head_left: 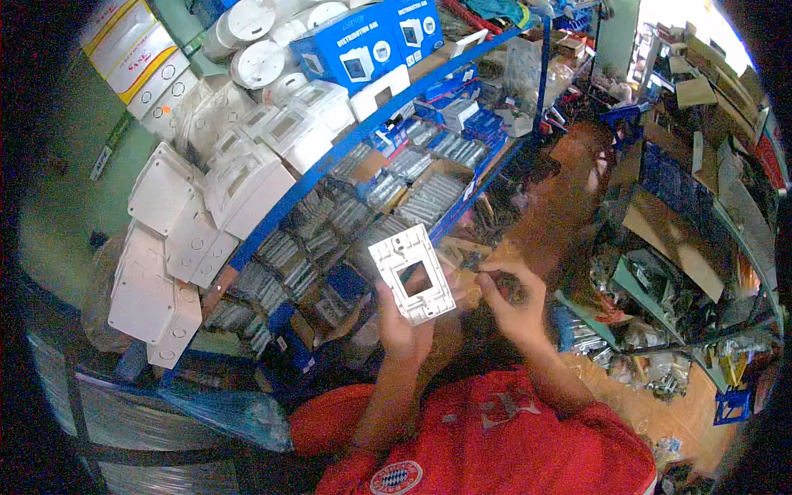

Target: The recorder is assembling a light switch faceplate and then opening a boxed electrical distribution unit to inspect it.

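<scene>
Head view: my left hand [402,337] grips a white rectangular plastic frame [404,256] at its 6 o'clock, likely light, stiff, best rim-held; my half-curled right hand's [518,304] hold is unclear

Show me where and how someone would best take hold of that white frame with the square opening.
Probably by its right-hand long edge, coming from the right: thumb on the front, fingers behind. The white frame is flat, with a straight rim to pinch, and that edge looks free, while the left hand holds it from below at the lower left.
</scene>
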A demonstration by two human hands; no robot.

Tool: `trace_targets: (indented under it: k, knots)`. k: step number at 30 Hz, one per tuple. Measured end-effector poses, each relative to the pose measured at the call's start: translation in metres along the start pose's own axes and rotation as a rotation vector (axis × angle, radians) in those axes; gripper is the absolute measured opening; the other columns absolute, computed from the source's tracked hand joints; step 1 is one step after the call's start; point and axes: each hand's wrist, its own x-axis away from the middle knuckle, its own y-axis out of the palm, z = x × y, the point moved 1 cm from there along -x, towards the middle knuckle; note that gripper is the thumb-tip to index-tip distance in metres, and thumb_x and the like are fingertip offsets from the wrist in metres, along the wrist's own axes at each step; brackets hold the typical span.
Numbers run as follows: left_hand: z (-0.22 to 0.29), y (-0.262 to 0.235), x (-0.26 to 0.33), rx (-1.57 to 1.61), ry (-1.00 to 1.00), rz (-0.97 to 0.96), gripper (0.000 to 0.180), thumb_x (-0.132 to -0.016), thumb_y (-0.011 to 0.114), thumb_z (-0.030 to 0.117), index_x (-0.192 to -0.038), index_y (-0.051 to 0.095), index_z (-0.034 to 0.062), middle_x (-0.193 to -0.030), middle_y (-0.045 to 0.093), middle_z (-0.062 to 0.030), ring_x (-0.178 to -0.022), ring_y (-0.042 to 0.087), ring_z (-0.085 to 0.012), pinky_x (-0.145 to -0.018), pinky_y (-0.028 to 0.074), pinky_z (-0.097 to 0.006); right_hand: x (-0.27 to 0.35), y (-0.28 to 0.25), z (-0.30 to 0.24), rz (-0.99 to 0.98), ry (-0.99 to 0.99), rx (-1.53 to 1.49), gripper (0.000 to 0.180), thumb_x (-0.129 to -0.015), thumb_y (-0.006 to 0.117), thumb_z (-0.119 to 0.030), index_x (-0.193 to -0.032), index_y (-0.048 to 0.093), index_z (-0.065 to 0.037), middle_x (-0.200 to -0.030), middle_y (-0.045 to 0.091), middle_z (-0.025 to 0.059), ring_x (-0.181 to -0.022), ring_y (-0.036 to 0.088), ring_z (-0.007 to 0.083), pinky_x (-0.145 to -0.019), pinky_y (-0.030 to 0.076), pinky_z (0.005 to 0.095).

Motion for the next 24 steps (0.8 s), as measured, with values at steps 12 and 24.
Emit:
trace_targets:
  k: [12, 24]
  knots:
    - [-0.002, -0.002, 0.004, -0.045, -0.007, 0.018, 0.065, -0.093, 0.017, 0.058, -0.133, 0.030, 0.0080, -0.111, 0.056, -0.0237, -0.093, 0.060, -0.0355, -0.079, 0.051, -0.050, -0.002, 0.004, -0.019, -0.051, -0.083, -0.016, 0.017, -0.073, 0.069, 0.001, -0.089, 0.066, -0.001, -0.088, 0.066, 0.0107, -0.085, 0.063, 0.0209, -0.078, 0.048, 0.0304]
    - [-0.012, -0.012, 0.013, -0.041, 0.034, 0.116, 0.062, -0.095, 0.023, 0.053, -0.133, 0.033, 0.0059, -0.120, 0.054, -0.0168, -0.106, 0.055, -0.0290, -0.088, 0.046, -0.041, -0.020, 0.009, -0.037, -0.062, -0.280, 0.040, 0.020, -0.069, 0.072, 0.000, -0.087, 0.067, -0.003, -0.087, 0.066, 0.0109, -0.081, 0.064, 0.0224, -0.074, 0.050, 0.0301]
